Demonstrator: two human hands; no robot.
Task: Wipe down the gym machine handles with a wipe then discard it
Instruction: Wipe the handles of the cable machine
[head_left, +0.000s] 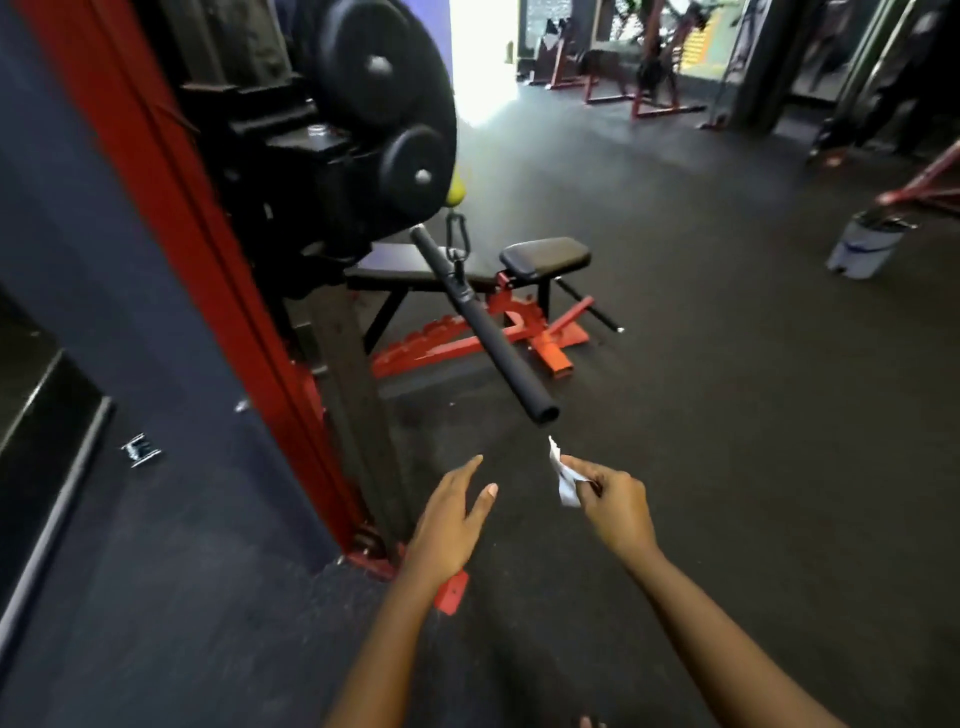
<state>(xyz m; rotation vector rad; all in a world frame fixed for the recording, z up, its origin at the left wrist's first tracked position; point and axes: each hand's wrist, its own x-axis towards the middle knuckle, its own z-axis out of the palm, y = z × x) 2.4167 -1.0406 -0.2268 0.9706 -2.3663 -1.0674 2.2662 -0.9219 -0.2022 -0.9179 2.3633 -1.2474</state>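
- A small crumpled white wipe (563, 475) is pinched between the thumb and fingertips of the right hand (615, 506). It is held just below the near open end of the long black padded bar handle (485, 325). No contact with the bar is seen.
- The left hand (452, 519) is held open with fingers straight and spread. Nothing is gripped, and it is kept short of the bar.
- The bar is hung at its middle from a single metal carabiner (457, 236), and its near end is tilted down toward the hands.

Risks judged:
- The bar is pivoted on one clip. If it is pressed with the wipe while unsteadied, it is likely to be swung or spun away, and the far half may be missed.
- The wipe is held by its edge only. It could be dragged out of the pinch by the grippy padding and dropped on the dark rubber floor (727, 415).
- The wipe is small against the bar's length, so patchy coverage is possible.
- A pale grey bucket (865, 244) is seen well apart to the right. Whether it is a waste bin cannot be told, so disposal there could be a mistake.
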